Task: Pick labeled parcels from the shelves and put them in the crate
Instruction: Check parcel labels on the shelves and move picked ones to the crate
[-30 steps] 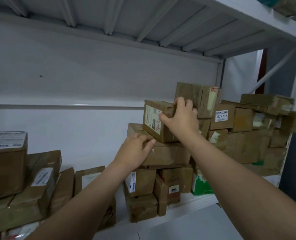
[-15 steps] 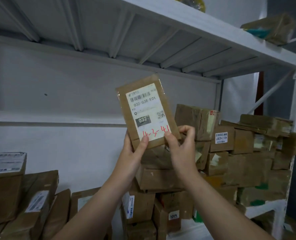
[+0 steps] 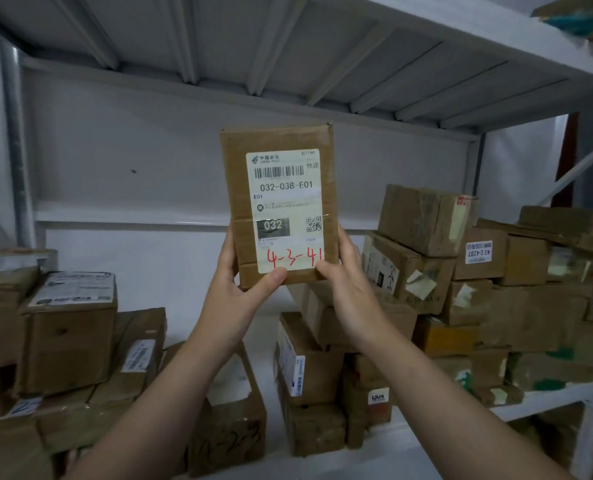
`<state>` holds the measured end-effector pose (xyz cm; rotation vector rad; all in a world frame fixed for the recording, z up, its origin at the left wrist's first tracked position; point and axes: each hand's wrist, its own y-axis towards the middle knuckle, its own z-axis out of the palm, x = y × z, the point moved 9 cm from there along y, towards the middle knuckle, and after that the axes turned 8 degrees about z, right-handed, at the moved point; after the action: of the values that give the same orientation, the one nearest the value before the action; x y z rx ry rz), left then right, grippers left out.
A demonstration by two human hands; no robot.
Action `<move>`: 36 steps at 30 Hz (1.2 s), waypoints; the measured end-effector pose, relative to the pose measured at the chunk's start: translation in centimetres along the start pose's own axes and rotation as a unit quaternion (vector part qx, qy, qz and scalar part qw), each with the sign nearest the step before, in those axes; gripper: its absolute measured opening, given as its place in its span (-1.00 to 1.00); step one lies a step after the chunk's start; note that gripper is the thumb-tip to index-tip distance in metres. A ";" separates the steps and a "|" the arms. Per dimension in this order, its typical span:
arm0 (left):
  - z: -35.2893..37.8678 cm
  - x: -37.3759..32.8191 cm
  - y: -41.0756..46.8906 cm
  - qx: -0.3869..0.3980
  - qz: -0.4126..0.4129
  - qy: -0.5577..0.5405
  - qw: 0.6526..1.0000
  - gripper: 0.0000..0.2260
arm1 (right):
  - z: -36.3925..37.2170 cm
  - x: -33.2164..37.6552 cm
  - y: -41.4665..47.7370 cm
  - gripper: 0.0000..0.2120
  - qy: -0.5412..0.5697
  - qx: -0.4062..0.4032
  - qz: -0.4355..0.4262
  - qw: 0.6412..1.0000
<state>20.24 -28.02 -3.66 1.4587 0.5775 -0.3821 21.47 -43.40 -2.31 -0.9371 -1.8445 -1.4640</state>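
Both hands are gripping one parcel's bottom corners, the left hand [image 3: 239, 299] and right hand [image 3: 348, 292] lifting the parcel [image 3: 277, 202] upright in the air before the shelf [image 3: 426, 441], label [image 3: 286, 209] facing the camera, probably for reading. Fingers behind are hidden. Beyond, stacked boxes [image 3: 426, 258] are crowding the shelf's right end; no crate is showing.

Parcel storeroom, as I see it: white metal shelving [image 3: 426, 441] stacked with taped cardboard parcels [image 3: 423, 220], shipping labels [image 3: 478, 251] and handwritten codes on them.
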 end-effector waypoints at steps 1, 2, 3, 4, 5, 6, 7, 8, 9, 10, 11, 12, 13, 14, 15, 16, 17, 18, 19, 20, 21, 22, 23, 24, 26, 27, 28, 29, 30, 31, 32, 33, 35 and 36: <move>-0.5 -0.1 -0.3 -0.003 0.001 0.004 1.000 -0.27 | 0.5 0.0 -0.1 -0.52 0.008 0.003 -0.001 1.000; -0.9 -0.2 -0.6 -0.007 -0.002 0.013 1.000 -0.28 | 1.0 -0.1 -0.2 -0.51 0.014 0.002 -0.002 1.000; -1.4 -0.3 -1.0 -0.010 -0.008 0.024 1.000 -0.29 | 1.5 -0.1 -0.4 -0.49 0.017 0.002 -0.004 1.000; -1.9 -0.3 -1.3 -0.013 -0.016 0.039 0.999 -0.32 | 2.0 -0.1 -0.6 -0.48 0.018 0.004 -0.007 1.000; -2.4 -0.4 -1.6 -0.012 -0.021 0.056 0.998 -0.38 | 2.5 -0.1 -0.8 -0.50 0.024 0.010 -0.012 1.000; -3.0 -0.4 -1.8 -0.013 -0.025 0.075 0.997 -0.46 | 3.1 -0.1 -1.0 -0.52 0.034 0.023 -0.018 0.999; -3.8 -0.3 -2.0 -0.015 -0.030 0.100 0.994 -0.55 | 3.7 -0.2 -1.3 -0.50 0.038 0.036 -0.020 0.998; -4.7 0.0 -2.3 -0.019 -0.038 0.134 0.990 -0.60 | 4.4 -0.3 -1.7 -0.46 0.036 0.044 -0.020 0.998; -5.7 0.4 -2.7 -0.017 -0.056 0.172 0.983 -0.59 | 5.0 -0.4 -2.1 -0.42 0.023 0.044 -0.024 0.998; -6.5 0.7 -3.2 -0.005 -0.075 0.203 0.976 -0.53 | 5.7 -0.5 -2.4 -0.42 0.000 0.039 -0.035 0.999; -7.1 1.0 -3.7 0.018 -0.088 0.223 0.971 -0.45 | 6.3 -0.5 -2.9 -0.45 -0.026 0.035 -0.050 0.998; -7.4 1.1 -4.4 0.043 -0.097 0.230 0.967 -0.37 | 7.1 -0.8 -3.2 -0.50 -0.049 0.033 -0.061 0.996; -7.6 1.0 -5.1 0.062 -0.102 0.226 0.967 -0.30 | 7.7 -1.2 -3.7 -0.55 -0.064 0.035 -0.065 0.995; -7.9 1.3 -5.8 0.070 -0.104 0.213 0.969 -0.23 | 8.3 -1.8 -4.0 -0.59 -0.073 0.037 -0.061 0.995; -8.3 1.5 -6.5 0.068 -0.106 0.197 0.972 -0.16 | 8.8 -2.6 -4.3 -0.59 -0.083 0.044 -0.055 0.994; -8.8 1.8 -7.1 0.061 -0.110 0.197 0.972 -0.15 | 9.3 -3.3 -4.7 -0.55 -0.105 0.053 -0.049 0.992; -9.2 2.1 -7.7 0.058 -0.107 0.221 0.968 -0.17 | 9.9 -4.3 -5.0 -0.47 -0.133 0.067 -0.041 0.988; -9.4 2.2 -8.1 0.057 -0.095 0.260 0.959 -0.22 | 10.4 -5.2 -5.3 -0.38 -0.166 0.078 -0.032 0.983; -9.6 2.1 -8.5 0.057 -0.081 0.302 0.948 -0.30 | 10.7 -6.0 -5.5 -0.32 -0.190 0.080 -0.026 0.978; -9.5 2.0 -8.8 0.059 -0.069 0.334 0.938 -0.38 | 10.7 -6.5 -5.7 -0.31 -0.212 0.069 -0.027 0.974; -9.3 2.1 -9.0 0.067 -0.066 0.358 0.929 -0.46 | 10.6 -6.8 -5.8 -0.32 -0.233 0.050 -0.033 0.971; -8.9 2.4 -9.3 0.081 -0.064 0.377 0.921 -0.51 | 10.4 -6.9 -5.9 -0.35 -0.257 0.034 -0.038 0.965; -8.5 2.8 -9.5 0.094 -0.064 0.396 0.911 -0.54 | 10.3 -7.0 -6.0 -0.37 -0.282 0.028 -0.041 0.958; -8.3 3.2 -9.7 0.105 -0.065 0.416 0.901 -0.55 | 10.3 -7.4 -6.0 -0.38 -0.306 0.032 -0.036 0.951; -7.7 3.7 -9.9 0.123 -0.066 0.457 0.879 -0.58 | 10.4 -8.5 -6.2 -0.40 -0.340 0.048 -0.017 0.939; -7.4 4.0 -10.0 0.132 -0.062 0.477 0.867 -0.60 | 10.5 -8.9 -6.2 -0.40 -0.350 0.054 -0.014 0.935; -7.1 4.1 -10.0 0.143 -0.058 0.495 0.855 -0.61 | 10.7 -9.2 -6.3 -0.41 -0.354 0.058 -0.012 0.933; -6.9 4.3 -10.1 0.151 -0.055 0.510 0.845 -0.62 | 10.9 -9.5 -6.2 -0.41 -0.354 0.064 -0.009 0.933; -6.8 4.5 -10.1 0.158 -0.052 0.521 0.837 -0.63 | 11.2 -9.8 -6.1 -0.42 -0.352 0.072 -0.003 0.933; -6.8 4.7 -10.1 0.163 -0.049 0.527 0.832 -0.63 | 11.5 -10.2 -5.9 -0.44 -0.349 0.080 0.005 0.934; -6.9 4.9 -10.2 0.167 -0.047 0.530 0.830 -0.65 | 11.7 -10.4 -5.8 -0.46 -0.350 0.083 0.004 0.933; -7.0 5.1 -10.2 0.171 -0.044 0.531 0.829 -0.66 | 11.9 -10.5 -5.7 -0.47 -0.355 0.080 -0.002 0.931; -7.0 5.7 -10.2 0.187 -0.040 0.533 0.824 -0.68 | 12.1 -11.0 -5.4 -0.49 -0.371 0.072 -0.002 0.926; -7.0 5.9 -10.2 0.195 -0.036 0.536 0.821 -0.68 | 12.1 -11.3 -5.2 -0.50 -0.376 0.069 0.002 0.924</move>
<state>18.21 -21.40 -15.45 2.0022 1.5247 0.3569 23.31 -34.14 -16.88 -1.5743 -2.4251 -1.0042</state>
